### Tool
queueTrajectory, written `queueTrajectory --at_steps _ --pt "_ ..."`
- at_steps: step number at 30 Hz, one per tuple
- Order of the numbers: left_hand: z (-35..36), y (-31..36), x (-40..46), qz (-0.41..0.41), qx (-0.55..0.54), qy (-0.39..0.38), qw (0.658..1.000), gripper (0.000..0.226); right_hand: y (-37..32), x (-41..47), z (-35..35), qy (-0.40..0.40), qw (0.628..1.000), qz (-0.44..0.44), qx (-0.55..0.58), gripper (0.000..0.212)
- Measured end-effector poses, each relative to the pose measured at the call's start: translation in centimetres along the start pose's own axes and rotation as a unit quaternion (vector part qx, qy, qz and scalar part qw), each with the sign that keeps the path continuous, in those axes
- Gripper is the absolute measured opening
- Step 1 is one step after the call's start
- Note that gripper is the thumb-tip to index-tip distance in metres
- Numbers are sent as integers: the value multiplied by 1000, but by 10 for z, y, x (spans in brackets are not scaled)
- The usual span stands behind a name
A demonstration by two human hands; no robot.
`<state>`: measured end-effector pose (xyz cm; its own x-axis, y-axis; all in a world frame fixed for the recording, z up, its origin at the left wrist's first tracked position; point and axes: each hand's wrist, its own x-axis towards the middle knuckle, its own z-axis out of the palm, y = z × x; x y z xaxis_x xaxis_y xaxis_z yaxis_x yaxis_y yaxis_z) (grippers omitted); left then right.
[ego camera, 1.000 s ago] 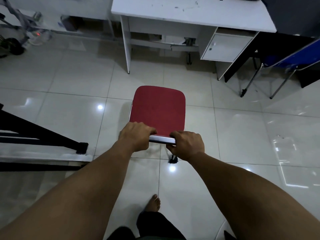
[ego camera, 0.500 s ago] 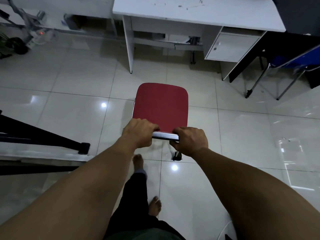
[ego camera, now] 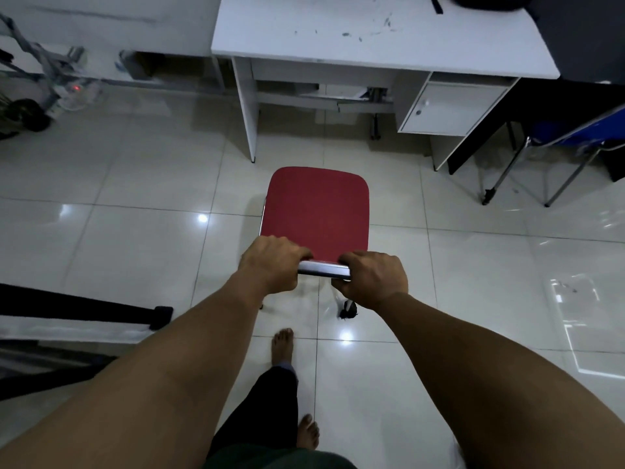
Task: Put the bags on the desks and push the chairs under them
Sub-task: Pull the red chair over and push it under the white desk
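A red-seated chair [ego camera: 317, 211] with a chrome frame stands on the tiled floor in front of a white desk [ego camera: 372, 35]. My left hand [ego camera: 270, 262] grips the left end of the chair's chrome back bar [ego camera: 323, 268], and my right hand [ego camera: 372, 279] grips its right end. The seat's front edge is a short way from the desk's knee space. A black bag [ego camera: 487, 1] lies at the far right of the desk top, cut off by the frame's edge.
The desk has a small cabinet [ego camera: 446, 108] on its right side. A blue chair [ego camera: 575, 140] with metal legs sits under a dark desk at right. A black stand leg [ego camera: 84, 309] lies on the floor at left. My bare feet are on the tiles below the chair.
The chair and both hands have moved forward, closer to the white desk. I have stepped forward with my left foot. Both hands keep their grip on the bar.
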<state>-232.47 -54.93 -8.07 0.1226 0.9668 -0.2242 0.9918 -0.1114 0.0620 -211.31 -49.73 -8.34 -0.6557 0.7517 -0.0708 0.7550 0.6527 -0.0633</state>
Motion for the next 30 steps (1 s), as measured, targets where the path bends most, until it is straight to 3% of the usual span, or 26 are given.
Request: queueTrajectory --at_steps 30 --pt "-45 -72 180 25 -9 1 1000 41 91 181 -12 -24 999 33 6 35"
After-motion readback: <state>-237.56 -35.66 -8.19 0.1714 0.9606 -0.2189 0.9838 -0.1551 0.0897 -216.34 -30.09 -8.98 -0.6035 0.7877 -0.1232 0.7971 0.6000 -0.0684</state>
